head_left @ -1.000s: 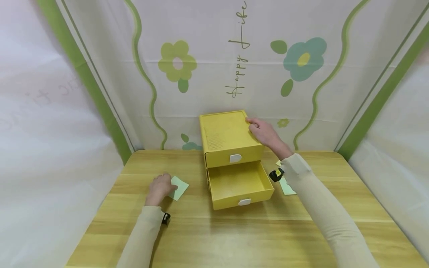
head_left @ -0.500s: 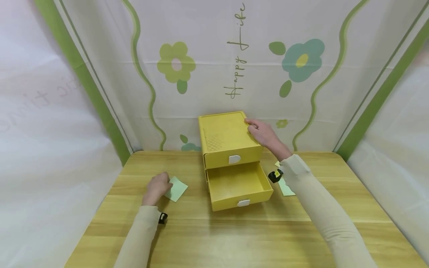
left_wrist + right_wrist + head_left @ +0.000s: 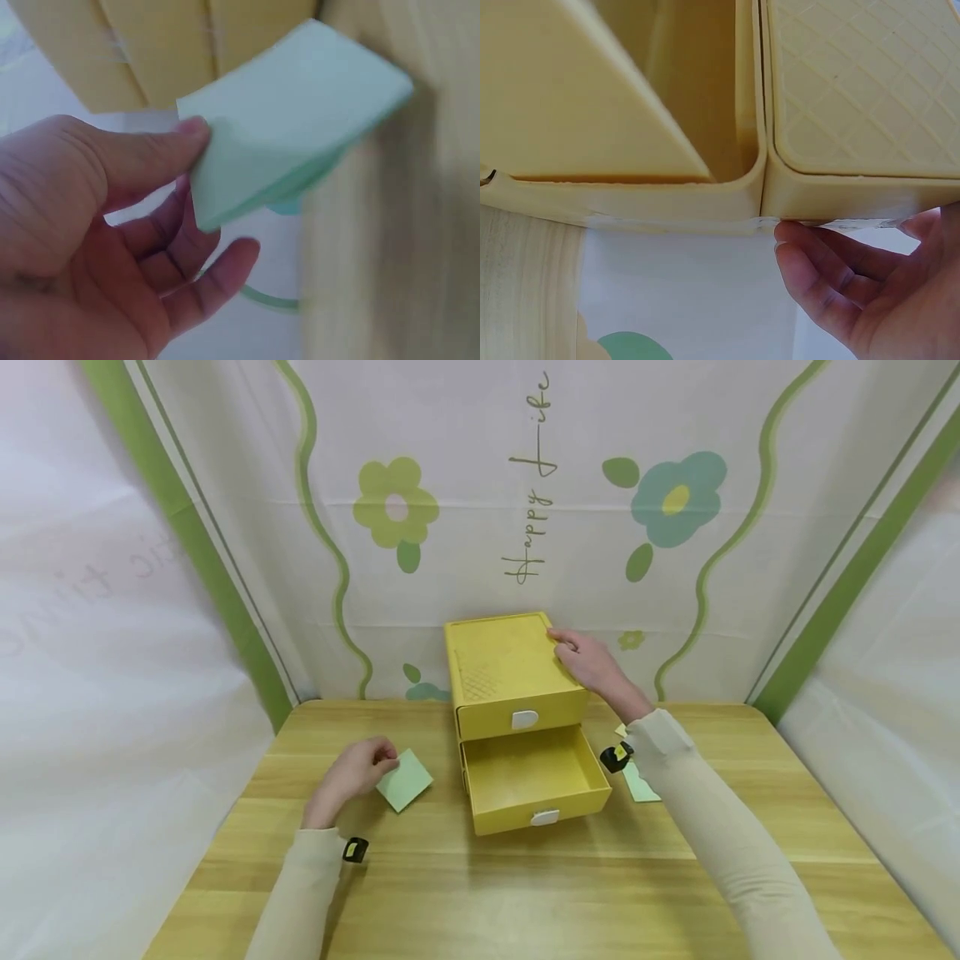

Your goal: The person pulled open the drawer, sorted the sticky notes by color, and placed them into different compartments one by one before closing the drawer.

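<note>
My left hand (image 3: 360,768) pinches a light green sticky note pad (image 3: 406,781) by its corner. In the left wrist view, the thumb lies on top of the pad (image 3: 277,112), whose far edge is tilted, and the other fingers curl below. My right hand (image 3: 590,662) holds the upper right side of a yellow drawer unit (image 3: 506,652); in the right wrist view, bent fingers (image 3: 802,262) touch its side wall. The drawer below the top one (image 3: 536,768) is pulled out, with nothing seen inside. The top drawer (image 3: 495,720) is closed.
Right of the unit lie another light green pad (image 3: 640,783) and a small yellow piece (image 3: 621,730), both partly hidden by the right forearm. The wooden table (image 3: 525,893) ends at a white printed curtain (image 3: 480,510) behind the unit.
My left hand has drawn its fingers back to the pad's corner, and the pad has shifted slightly right and up. My right hand and the drawer unit have stayed put.
</note>
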Demonstrator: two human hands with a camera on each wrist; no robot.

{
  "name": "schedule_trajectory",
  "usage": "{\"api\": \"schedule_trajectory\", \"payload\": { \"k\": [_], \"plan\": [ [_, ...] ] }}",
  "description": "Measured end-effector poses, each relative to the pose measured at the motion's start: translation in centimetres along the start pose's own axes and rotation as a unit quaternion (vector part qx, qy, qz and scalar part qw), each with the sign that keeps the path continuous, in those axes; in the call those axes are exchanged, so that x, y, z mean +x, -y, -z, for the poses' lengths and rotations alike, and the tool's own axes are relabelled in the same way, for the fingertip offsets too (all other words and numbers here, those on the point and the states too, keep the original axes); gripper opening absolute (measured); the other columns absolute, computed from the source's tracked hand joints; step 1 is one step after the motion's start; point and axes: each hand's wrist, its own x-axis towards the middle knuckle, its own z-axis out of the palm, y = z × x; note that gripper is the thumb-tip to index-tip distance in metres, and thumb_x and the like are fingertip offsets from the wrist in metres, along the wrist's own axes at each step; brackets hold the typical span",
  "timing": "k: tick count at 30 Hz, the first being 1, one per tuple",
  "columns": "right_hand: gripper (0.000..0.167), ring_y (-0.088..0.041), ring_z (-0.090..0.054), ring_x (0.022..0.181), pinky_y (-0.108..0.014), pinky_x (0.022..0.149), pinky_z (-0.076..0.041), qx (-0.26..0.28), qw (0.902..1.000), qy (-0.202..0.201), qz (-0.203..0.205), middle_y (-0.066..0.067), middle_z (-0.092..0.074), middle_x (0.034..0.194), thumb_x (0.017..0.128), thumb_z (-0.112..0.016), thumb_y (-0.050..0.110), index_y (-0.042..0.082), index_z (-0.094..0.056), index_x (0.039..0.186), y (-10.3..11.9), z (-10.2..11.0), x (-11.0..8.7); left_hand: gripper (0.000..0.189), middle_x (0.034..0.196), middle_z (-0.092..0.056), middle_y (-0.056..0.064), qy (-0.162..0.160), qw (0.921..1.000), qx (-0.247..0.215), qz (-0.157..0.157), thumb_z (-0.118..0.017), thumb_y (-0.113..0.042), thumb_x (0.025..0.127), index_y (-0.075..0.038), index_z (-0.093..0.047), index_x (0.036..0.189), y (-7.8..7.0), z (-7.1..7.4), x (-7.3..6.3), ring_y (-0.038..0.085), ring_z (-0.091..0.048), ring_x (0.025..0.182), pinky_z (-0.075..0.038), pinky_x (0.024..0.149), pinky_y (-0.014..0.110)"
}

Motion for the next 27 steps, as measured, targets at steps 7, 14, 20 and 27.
{"api": "schedule_trajectory", "payload": {
  "k": [7,14,20,27],
  "plan": [
    [0.054,-0.028,-0.051,0.122,-0.043,0.093,-0.039,0.003,1.0,-0.001,0.001,-0.002,-0.043,0.154,0.097,-0.034,0.032,0.019,-0.044,0.149,-0.2,-0.2,0.1,0.005,0.083,-0.064,0.001,-0.023,0.9984,-0.016,-0.049,-0.065,-0.017,0.095,-0.012,-0.065,0.093,-2.4,1.4,-0.9,0.014,-0.052,0.071,-0.044,0.063,0.028],
    [0.054,-0.029,-0.049,0.129,-0.042,0.093,-0.039,0.006,1.0,-0.002,0.004,-0.002,-0.044,0.154,0.097,-0.034,0.031,0.018,-0.045,0.148,-0.2,-0.2,0.1,0.007,0.083,-0.06,0.0,-0.051,0.9974,-0.006,-0.051,-0.063,-0.019,0.096,-0.013,-0.063,0.094,-4.4,3.2,-1.9,0.014,-0.05,0.069,-0.043,0.062,0.028],
    [0.053,-0.03,-0.046,0.136,-0.043,0.093,-0.038,0.005,1.0,0.003,0.004,-0.002,-0.043,0.154,0.098,-0.033,0.031,0.019,-0.044,0.149,-0.1,-0.1,0.1,0.007,0.082,-0.059,-0.001,-0.094,0.9908,-0.001,-0.097,-0.066,-0.018,0.094,-0.012,-0.064,0.093,-6.3,4.7,-3.0,0.013,-0.05,0.07,-0.043,0.063,0.026],
    [0.053,-0.031,-0.042,0.14,-0.044,0.097,-0.039,0.003,1.0,-0.001,0.001,-0.003,-0.044,0.154,0.098,-0.034,0.031,0.019,-0.044,0.148,-0.2,-0.1,0.1,0.012,0.084,-0.061,-0.003,-0.107,0.9834,-0.016,-0.146,-0.068,-0.02,0.093,-0.009,-0.065,0.094,-8.3,5.7,-4.0,0.011,-0.054,0.074,-0.047,0.066,0.024]
  ]
}}
